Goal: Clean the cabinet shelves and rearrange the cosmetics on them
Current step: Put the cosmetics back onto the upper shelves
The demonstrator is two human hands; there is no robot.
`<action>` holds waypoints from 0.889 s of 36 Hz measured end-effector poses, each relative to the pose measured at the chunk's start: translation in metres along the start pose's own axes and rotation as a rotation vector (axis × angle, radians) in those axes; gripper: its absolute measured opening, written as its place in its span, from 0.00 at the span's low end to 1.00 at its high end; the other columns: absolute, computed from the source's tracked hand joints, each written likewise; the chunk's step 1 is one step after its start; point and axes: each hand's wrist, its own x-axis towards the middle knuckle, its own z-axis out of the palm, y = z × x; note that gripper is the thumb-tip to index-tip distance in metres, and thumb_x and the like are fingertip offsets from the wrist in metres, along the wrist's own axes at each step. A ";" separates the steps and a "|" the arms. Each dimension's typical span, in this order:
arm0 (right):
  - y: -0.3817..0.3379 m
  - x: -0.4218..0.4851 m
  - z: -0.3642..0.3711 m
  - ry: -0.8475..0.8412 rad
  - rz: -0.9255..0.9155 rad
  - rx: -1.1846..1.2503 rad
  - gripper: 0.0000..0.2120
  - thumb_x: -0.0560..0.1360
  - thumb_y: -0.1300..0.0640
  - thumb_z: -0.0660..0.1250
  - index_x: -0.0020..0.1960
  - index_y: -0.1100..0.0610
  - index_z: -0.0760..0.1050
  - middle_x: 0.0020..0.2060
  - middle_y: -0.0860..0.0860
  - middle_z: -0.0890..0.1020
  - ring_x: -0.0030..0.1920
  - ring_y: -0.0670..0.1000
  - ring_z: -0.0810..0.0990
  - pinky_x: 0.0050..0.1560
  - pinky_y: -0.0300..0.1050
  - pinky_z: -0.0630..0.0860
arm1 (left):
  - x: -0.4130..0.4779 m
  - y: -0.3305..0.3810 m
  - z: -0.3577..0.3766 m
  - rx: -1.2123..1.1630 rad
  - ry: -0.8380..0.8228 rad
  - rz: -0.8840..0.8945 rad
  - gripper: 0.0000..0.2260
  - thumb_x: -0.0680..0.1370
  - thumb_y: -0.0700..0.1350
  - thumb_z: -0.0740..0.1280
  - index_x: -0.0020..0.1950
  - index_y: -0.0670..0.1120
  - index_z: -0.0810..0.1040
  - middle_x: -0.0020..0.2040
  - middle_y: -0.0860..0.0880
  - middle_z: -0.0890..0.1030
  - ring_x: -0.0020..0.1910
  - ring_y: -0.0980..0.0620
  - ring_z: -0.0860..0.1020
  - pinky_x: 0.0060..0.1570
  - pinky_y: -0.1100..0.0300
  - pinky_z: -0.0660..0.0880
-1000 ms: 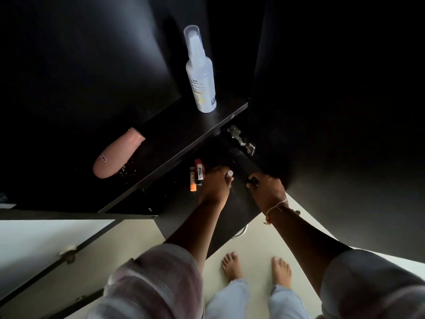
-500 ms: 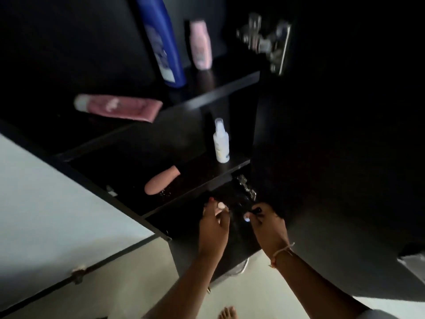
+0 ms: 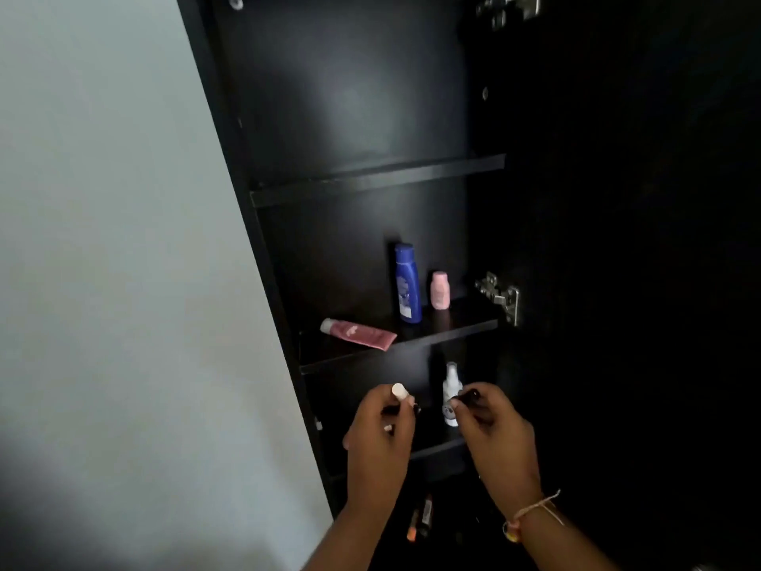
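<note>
I face a tall black cabinet (image 3: 263, 208) with its door open. My left hand (image 3: 381, 434) is closed around a small item with a pale round cap (image 3: 398, 390). My right hand (image 3: 492, 426) pinches a small dark item (image 3: 467, 396), too dim to identify. Both hands hover in front of a shelf where a white spray bottle (image 3: 449, 393) stands between them. One shelf higher (image 3: 461, 329) stand a blue bottle (image 3: 407, 284) and a small pink bottle (image 3: 440, 290), with a pink tube (image 3: 358, 333) lying flat. An orange stick (image 3: 412, 527) and another lipstick (image 3: 426, 515) lie on the bottom shelf.
The topmost shelf (image 3: 379, 179) holds nothing visible. The open black door (image 3: 638, 282) fills the right side, with metal hinges (image 3: 500, 296) at its edge. A pale wall (image 3: 115, 261) runs along the cabinet's left side.
My view has swung upward from the floor and lower shelves to the upper shelves. Both hands have risen from the bottom shelf, each carrying a small item, up to the spray-bottle shelf.
</note>
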 end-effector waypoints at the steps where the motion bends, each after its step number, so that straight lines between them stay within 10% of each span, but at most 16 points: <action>1: -0.012 0.005 0.001 0.005 -0.038 0.019 0.08 0.73 0.54 0.73 0.49 0.45 0.78 0.42 0.39 0.84 0.46 0.37 0.82 0.48 0.36 0.78 | 0.007 0.009 -0.005 -0.008 0.019 0.018 0.04 0.79 0.47 0.68 0.52 0.55 0.78 0.46 0.57 0.82 0.46 0.58 0.82 0.45 0.58 0.80; 8: -0.113 0.055 0.000 0.070 -0.332 0.050 0.13 0.76 0.56 0.69 0.60 0.47 0.77 0.50 0.43 0.84 0.48 0.38 0.82 0.50 0.34 0.78 | 0.069 0.098 -0.040 -0.028 0.167 0.268 0.04 0.78 0.42 0.68 0.51 0.51 0.78 0.44 0.55 0.81 0.42 0.61 0.81 0.38 0.71 0.74; 17: -0.241 0.131 -0.008 0.132 -0.595 -0.012 0.16 0.77 0.54 0.68 0.65 0.48 0.74 0.51 0.49 0.83 0.49 0.41 0.81 0.50 0.27 0.73 | 0.168 0.193 -0.086 0.064 0.306 0.501 0.03 0.78 0.48 0.68 0.52 0.53 0.78 0.45 0.57 0.81 0.45 0.61 0.80 0.46 0.64 0.78; 24: -0.288 0.185 0.002 0.073 -0.558 -0.138 0.13 0.74 0.52 0.71 0.57 0.52 0.77 0.48 0.50 0.84 0.50 0.50 0.83 0.54 0.49 0.79 | 0.231 0.220 -0.103 0.172 0.334 0.401 0.05 0.77 0.47 0.69 0.51 0.49 0.80 0.41 0.59 0.79 0.38 0.67 0.76 0.38 0.77 0.69; 32: -0.295 0.222 0.025 -0.016 -0.476 -0.266 0.15 0.72 0.50 0.74 0.56 0.54 0.78 0.44 0.50 0.83 0.48 0.50 0.81 0.48 0.41 0.77 | 0.269 0.208 -0.105 0.317 0.268 0.281 0.09 0.76 0.46 0.71 0.51 0.42 0.80 0.41 0.49 0.80 0.40 0.53 0.77 0.42 0.60 0.73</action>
